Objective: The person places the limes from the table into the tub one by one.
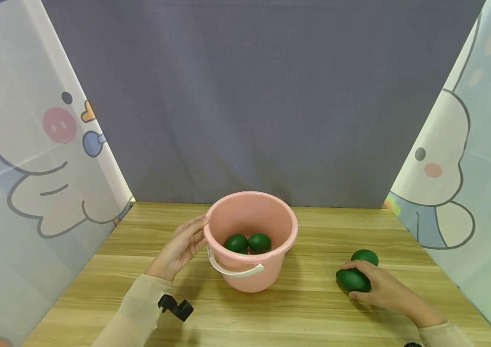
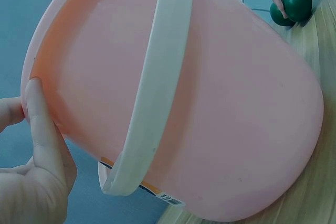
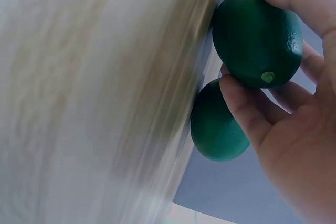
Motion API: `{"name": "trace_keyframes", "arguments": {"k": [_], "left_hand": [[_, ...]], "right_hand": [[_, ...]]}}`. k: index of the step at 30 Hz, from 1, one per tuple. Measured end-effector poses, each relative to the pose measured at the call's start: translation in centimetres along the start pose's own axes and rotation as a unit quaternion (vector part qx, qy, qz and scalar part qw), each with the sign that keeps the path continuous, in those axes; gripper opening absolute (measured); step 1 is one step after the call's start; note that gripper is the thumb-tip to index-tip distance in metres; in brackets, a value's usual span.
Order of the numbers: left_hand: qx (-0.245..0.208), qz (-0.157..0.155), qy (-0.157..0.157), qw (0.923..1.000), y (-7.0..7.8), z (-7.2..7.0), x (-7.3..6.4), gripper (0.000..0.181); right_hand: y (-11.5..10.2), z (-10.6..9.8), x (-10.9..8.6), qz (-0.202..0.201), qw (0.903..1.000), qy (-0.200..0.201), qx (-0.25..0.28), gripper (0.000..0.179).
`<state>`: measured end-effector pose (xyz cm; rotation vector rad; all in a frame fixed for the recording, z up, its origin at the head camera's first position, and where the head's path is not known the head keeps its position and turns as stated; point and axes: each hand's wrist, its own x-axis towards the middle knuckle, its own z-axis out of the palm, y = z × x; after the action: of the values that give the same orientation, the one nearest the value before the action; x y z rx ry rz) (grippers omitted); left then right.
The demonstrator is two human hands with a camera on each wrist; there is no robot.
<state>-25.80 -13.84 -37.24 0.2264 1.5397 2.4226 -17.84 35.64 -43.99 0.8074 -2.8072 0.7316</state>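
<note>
A pink bucket with a white handle stands upright on the table. At its left side my left hand holds the rim, thumb and fingers on either side of it in the left wrist view. Inside lie dark green oval fruits, two clearly seen and part of another below. To the right, my right hand grips a dark green oval fruit with a pale stem spot, between thumb and fingers. A second such fruit is right beside it on the table, partly behind my fingers in the right wrist view.
The wood-grain table runs back to a grey cloth. Printed cartoon curtains flank it, one on the left and one on the right. A black wrist mount sits on the left sleeve.
</note>
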Motion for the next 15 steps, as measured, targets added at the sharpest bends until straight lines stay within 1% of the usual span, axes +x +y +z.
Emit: {"name": "trace_keyframes", "arguments": {"k": [15], "left_hand": [[-0.002,0.002,0.005,1.0000,0.04,0.08,-0.10,0.047]], "right_hand": [[-0.45,-0.29,0.11,0.028,0.9991,-0.024,0.021,0.061]]}}
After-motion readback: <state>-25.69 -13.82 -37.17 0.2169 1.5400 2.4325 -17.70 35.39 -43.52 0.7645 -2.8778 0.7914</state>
